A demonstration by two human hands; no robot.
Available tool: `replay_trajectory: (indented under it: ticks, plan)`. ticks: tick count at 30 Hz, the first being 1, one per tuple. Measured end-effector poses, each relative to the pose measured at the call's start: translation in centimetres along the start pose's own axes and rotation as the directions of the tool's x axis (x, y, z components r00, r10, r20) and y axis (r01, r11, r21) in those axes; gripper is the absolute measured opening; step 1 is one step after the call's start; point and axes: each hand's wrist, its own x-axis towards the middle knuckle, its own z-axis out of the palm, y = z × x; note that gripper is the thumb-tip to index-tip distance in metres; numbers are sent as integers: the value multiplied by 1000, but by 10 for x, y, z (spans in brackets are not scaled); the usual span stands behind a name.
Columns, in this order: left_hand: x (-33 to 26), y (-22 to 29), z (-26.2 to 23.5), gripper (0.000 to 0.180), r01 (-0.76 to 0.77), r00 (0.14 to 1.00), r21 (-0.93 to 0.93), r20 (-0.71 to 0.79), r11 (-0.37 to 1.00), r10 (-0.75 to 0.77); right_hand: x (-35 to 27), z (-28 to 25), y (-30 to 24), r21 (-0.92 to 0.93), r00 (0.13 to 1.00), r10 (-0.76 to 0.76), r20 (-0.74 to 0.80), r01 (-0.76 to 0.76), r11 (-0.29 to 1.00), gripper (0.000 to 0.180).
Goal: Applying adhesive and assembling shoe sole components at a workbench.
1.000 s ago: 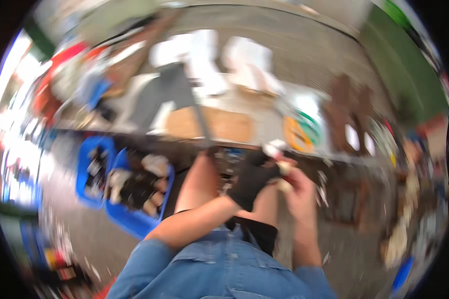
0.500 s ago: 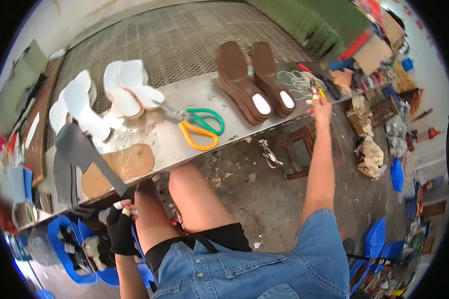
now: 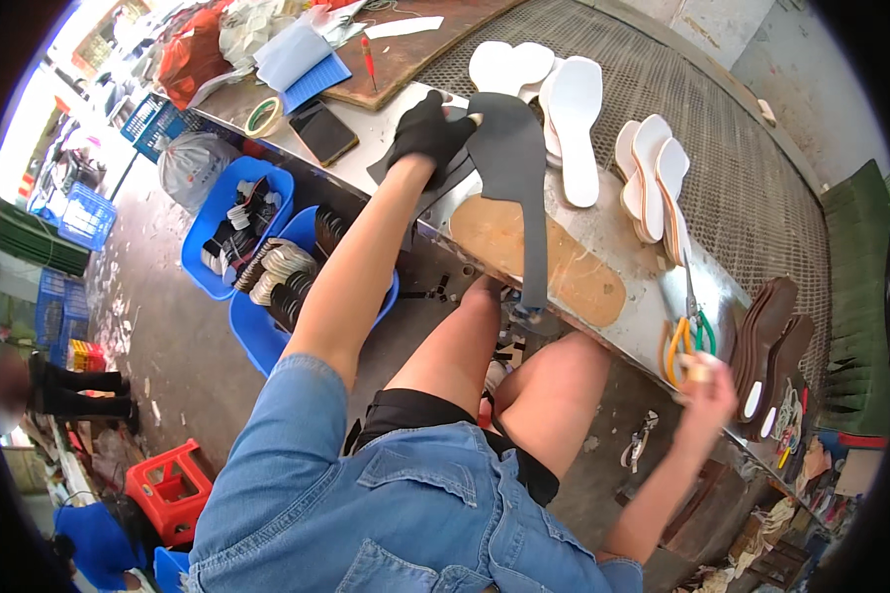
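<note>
My left hand [image 3: 427, 133], in a black fingerless glove, reaches to the far side of the bench. Its fingers are curled on the edge of a dark grey sheet piece [image 3: 509, 148] with a long strip hanging over the bench edge. Beneath that strip lies a tan insole-shaped board [image 3: 583, 272]. My right hand [image 3: 707, 390], smeared by motion, is at the bench's front edge beside scissors [image 3: 677, 346] with one yellow and one green handle; its fingers cannot be made out. White sole pieces [image 3: 576, 119] and a second white stack [image 3: 653, 178] lie behind.
Brown soles [image 3: 761, 326] are stacked at the right, near a tangle of string [image 3: 789, 410]. A phone [image 3: 324, 131], a tape roll [image 3: 264, 117] and a red-handled awl [image 3: 369, 61] lie at the left. Blue bins [image 3: 196, 237] and a red stool [image 3: 168, 484] stand on the floor.
The view has swung left. My left hand has risen from beside my lap onto the dark grey sheet. My right hand has left the tool by the string and come over near the scissors.
</note>
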Motion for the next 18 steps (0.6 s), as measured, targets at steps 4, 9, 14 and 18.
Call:
replay_trajectory:
  ticks: [4,9,14,18]
  plan:
    - [55,-5,51,60,186,979,14,81,982,-187,-28,95,-18,193,898,-119,423,39,980,12]
    - [2,39,-9,25,160,937,-786,311,597,158,-29,105,-41,238,951,-111,287,41,970,11]
    - [-123,104,-60,31,279,846,-854,435,439,309,-34,123,-124,314,853,-522,18,491,813,9]
    - [-164,115,-70,22,421,787,-867,496,268,367,-37,125,-133,243,816,-575,59,547,801,15]
